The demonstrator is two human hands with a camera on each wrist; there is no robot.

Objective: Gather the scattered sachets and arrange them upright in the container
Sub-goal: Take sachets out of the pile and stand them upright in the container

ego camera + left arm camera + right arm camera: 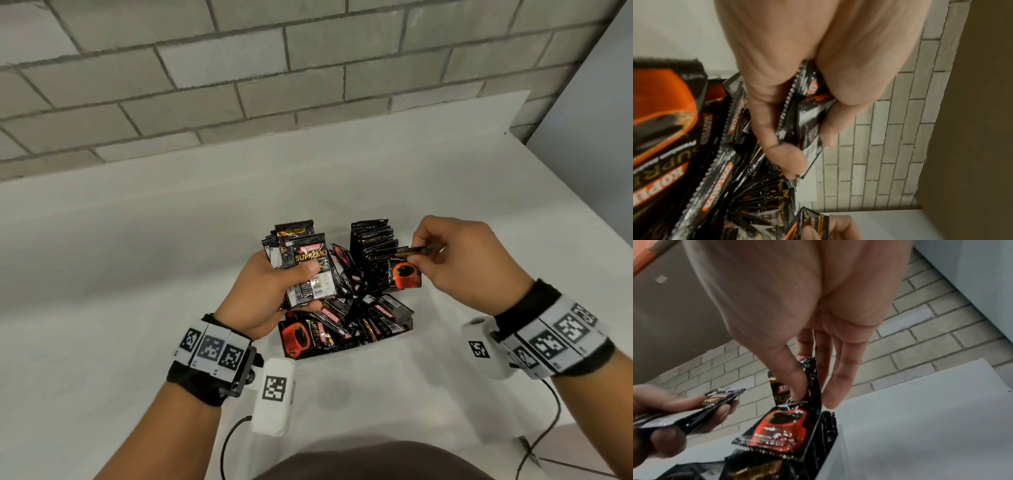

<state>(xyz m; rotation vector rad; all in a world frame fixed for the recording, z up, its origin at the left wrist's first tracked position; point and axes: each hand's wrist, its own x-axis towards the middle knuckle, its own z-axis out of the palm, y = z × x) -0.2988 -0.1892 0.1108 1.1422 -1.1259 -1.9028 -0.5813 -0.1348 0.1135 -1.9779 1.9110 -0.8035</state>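
Observation:
My left hand (291,274) grips a stack of black Kopiko sachets (308,270), thumb on the front one; the left wrist view shows my fingers (777,123) curled round the stack (809,116). My right hand (419,257) pinches a single sachet (406,272) with a red cup print, bent at its middle (781,431). It hangs just over a row of sachets standing upright (373,246) at the container's far right. The near half holds a loose pile of sachets (342,322) lying flat. The container's white wall (838,451) shows beside the row.
The white table (137,274) runs back to a grey brick wall (239,68). Its right edge (565,192) lies close to my right hand, with a grey panel beyond. Black cables (226,442) trail from my wrist units at the near edge.

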